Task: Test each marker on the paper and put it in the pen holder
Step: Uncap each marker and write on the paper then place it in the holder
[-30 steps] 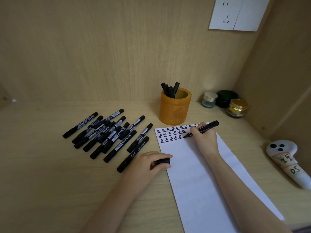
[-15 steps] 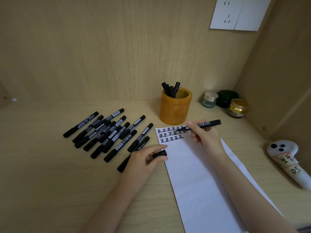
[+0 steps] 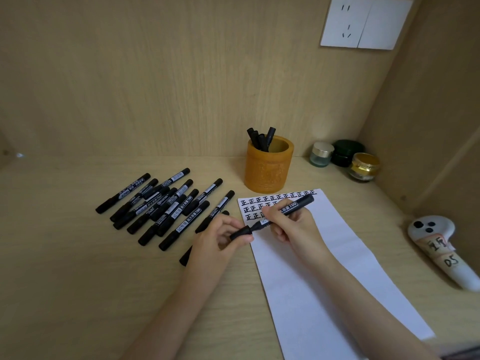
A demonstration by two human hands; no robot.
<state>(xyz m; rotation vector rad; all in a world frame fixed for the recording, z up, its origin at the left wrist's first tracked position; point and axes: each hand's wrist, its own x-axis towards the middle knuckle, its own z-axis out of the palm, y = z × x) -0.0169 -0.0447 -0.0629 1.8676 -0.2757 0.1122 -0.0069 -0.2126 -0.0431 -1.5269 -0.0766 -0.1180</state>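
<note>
My right hand [image 3: 293, 224] grips a black marker [image 3: 293, 207] above the top of the white paper [image 3: 324, 268]. My left hand [image 3: 218, 237] pinches the marker's black cap [image 3: 241, 233], which sits over the marker's tip end. Rows of black written characters [image 3: 255, 203] fill the paper's top edge, partly hidden by my right hand. The amber pen holder [image 3: 268, 168] stands just beyond the paper with several black markers in it. A pile of several black markers [image 3: 166, 206] lies on the desk to the left of my hands.
Three small jars [image 3: 345, 158] stand in the back right corner. A white controller [image 3: 441, 250] with handwritten labels lies at the right edge. A wall socket [image 3: 363, 24] sits high on the back panel. Wooden walls close in behind and on the right.
My right hand lifted the marker off the paper and swung it toward my left hand. My left hand rose from the desk, bringing the cap onto the marker's tip.
</note>
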